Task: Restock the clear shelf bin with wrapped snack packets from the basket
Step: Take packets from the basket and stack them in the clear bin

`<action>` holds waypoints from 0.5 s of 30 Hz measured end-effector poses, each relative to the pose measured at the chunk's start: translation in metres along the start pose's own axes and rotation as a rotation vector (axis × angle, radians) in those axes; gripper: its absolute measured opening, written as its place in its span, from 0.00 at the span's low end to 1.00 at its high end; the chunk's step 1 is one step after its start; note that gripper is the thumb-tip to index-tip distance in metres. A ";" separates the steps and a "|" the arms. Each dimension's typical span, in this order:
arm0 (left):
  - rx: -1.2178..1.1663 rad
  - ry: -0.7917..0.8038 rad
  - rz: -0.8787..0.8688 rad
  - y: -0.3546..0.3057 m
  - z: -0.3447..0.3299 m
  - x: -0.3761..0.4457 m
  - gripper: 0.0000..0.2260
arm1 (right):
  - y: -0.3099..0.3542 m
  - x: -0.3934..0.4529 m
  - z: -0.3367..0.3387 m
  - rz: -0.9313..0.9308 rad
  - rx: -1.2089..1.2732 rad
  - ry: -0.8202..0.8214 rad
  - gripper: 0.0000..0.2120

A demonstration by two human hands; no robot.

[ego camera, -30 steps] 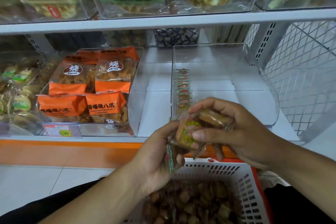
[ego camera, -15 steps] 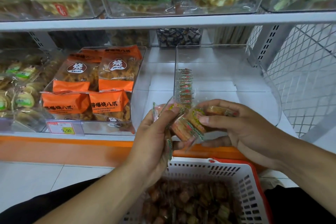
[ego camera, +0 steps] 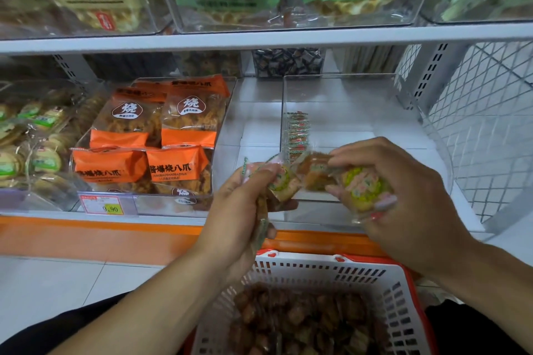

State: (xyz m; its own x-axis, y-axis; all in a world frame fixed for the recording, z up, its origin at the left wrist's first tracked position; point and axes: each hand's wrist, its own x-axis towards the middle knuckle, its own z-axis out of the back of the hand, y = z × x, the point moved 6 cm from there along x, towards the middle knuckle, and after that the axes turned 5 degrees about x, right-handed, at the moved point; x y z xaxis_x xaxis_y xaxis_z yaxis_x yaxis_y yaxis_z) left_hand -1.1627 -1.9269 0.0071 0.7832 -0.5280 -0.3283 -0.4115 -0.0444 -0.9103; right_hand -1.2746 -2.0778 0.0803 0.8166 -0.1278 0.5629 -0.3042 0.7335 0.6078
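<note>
White shelf point(ego camera: 253, 112) bearing clear bins point(ego camera: 346, 89)

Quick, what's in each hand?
Left hand: fingers pinching snack packets.
Right hand: fingers curled round a snack packet.

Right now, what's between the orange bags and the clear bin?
Only bare white shelf separates the orange bags from the clear bin, in the head view.

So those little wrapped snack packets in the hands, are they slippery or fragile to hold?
Probably light: each hand holds several snack packets at once. The glossy clear wrap looks slick, so they could slide against each other. The wrapper ends look thin and floppy, while the cake inside seems firmer; it might crush if squeezed hard.
</note>
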 end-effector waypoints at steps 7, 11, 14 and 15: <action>-0.010 0.235 0.131 0.006 -0.012 0.000 0.13 | 0.026 -0.008 -0.023 0.393 -0.331 0.263 0.26; -0.129 0.295 0.173 0.004 -0.013 0.002 0.16 | 0.032 -0.009 -0.021 0.419 -0.337 0.238 0.19; -0.207 0.274 0.205 0.003 -0.013 0.003 0.14 | 0.031 -0.010 -0.022 0.414 -0.308 0.251 0.15; -0.233 0.267 0.212 0.004 -0.012 0.003 0.13 | 0.031 -0.011 -0.023 0.410 -0.293 0.266 0.16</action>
State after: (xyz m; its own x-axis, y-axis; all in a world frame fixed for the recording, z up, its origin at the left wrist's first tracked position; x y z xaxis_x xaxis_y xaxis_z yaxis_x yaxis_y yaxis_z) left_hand -1.1677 -1.9392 0.0055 0.5342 -0.7459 -0.3978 -0.6691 -0.0854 -0.7383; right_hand -1.2816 -2.0389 0.0803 0.7675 0.3513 0.5363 -0.5044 0.8472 0.1670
